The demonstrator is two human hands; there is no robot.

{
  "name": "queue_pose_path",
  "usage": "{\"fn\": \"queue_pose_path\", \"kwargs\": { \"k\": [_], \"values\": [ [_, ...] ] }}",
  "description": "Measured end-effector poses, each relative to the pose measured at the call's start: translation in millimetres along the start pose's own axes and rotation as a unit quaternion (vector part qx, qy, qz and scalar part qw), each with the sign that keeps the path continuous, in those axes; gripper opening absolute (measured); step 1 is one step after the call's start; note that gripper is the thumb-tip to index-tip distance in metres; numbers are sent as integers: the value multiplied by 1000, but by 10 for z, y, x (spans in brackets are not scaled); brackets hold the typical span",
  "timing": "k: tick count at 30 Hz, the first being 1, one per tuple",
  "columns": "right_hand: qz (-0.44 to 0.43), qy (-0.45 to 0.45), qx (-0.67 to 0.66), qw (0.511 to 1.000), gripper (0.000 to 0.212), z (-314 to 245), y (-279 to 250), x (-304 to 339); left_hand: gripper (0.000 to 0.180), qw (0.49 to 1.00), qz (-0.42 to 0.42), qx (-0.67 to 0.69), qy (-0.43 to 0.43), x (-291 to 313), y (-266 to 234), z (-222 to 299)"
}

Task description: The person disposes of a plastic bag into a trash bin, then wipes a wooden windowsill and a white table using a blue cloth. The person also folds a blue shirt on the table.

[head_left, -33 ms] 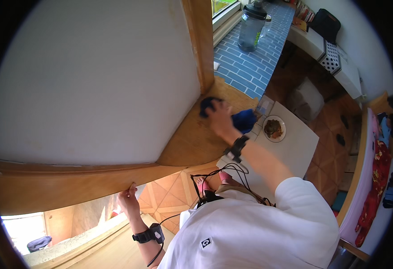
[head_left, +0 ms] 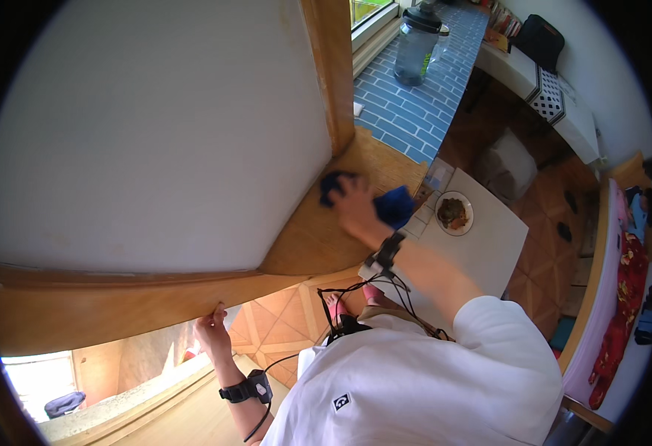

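A dark blue cloth (head_left: pixel 395 209) lies bunched on the wooden corner ledge (head_left: pixel 318 241), close to the white wall panel. My right hand (head_left: pixel 357 210) presses down on it with fingers bent over it; part of the cloth sticks out on either side, and motion blurs the fingers. Lower left, my left hand (head_left: pixel 213 333) has its fingers curled, the tips at the edge of the long wooden board (head_left: pixel 132 301). Black straps with small devices sit on both wrists, and a cable runs from them.
A large clear bottle with a dark lid (head_left: pixel 416 48) stands on the blue brick-patterned sill (head_left: pixel 396 111). Below the ledge, a plate of food (head_left: pixel 454 213) sits on a pale table (head_left: pixel 489 249). Loose black cables (head_left: pixel 367 284) hang before my body. A bed with red bedding (head_left: pixel 627 305) is at right.
My right hand has slid a little to the left and down along the ledge, drawing the blue cloth with it. The left hand stays in place.
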State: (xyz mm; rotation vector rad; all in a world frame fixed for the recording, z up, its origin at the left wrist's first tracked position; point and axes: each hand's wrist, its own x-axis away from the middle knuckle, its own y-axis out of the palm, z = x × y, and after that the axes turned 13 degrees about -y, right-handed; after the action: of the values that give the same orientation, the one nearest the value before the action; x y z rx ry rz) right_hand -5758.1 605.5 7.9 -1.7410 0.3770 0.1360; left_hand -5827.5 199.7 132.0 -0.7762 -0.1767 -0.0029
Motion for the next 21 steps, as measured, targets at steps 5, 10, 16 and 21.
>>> {"fn": "queue_pose_path", "kwargs": {
  "k": [5,10,16,21],
  "values": [
    [-6,-191,-103,976,34,-1206,16,371,26,999,8,-48,-6,33,-49,3],
    [-69,-318,-194,925,29,-1225,-59,448,28,998,-13,-33,-44,82,-48,61],
    [-162,-57,-592,787,36,-663,-309,306,29,998,-7,-47,-40,104,-105,45],
    [-52,58,-454,888,39,176,-586,-60,26,999,-22,-7,-34,60,-157,17]
  ]
}}
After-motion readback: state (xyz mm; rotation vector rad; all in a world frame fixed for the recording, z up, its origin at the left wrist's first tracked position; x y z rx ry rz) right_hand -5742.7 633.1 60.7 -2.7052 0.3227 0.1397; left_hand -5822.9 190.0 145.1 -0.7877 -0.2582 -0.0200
